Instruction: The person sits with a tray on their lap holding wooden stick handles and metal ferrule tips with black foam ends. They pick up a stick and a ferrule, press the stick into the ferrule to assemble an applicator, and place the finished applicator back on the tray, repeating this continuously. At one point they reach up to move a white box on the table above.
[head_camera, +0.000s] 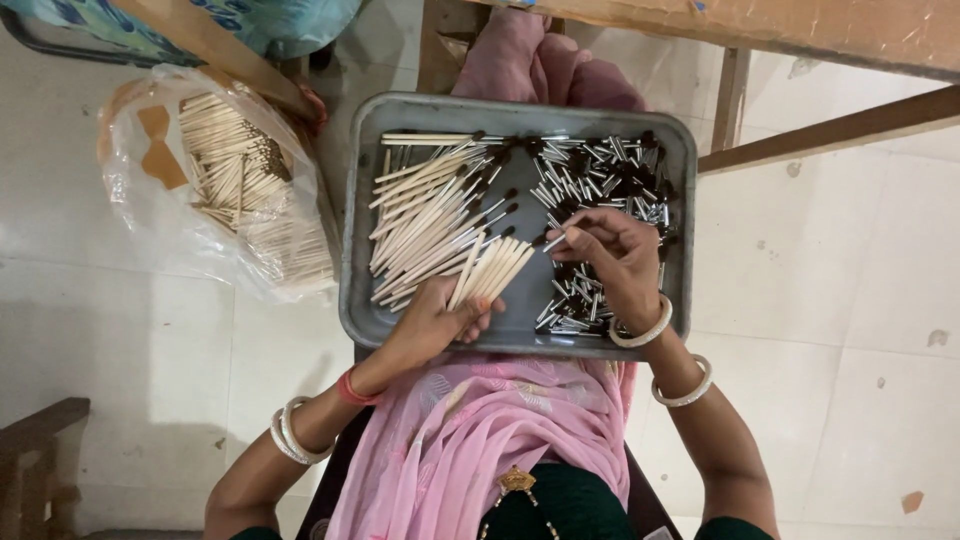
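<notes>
The right fingers (578, 232) pinch one small metal piece (556, 241) above the pile of pieces (600, 180) in the right half of the tray (520, 112). The left hand (440, 320) is closed around a bundle of pale sticks (490, 272), beside the loose sticks (425, 215) in the left half. The tray lies on the person's lap. A plastic bag (200, 180) with more sticks is on the floor (850, 300).
</notes>
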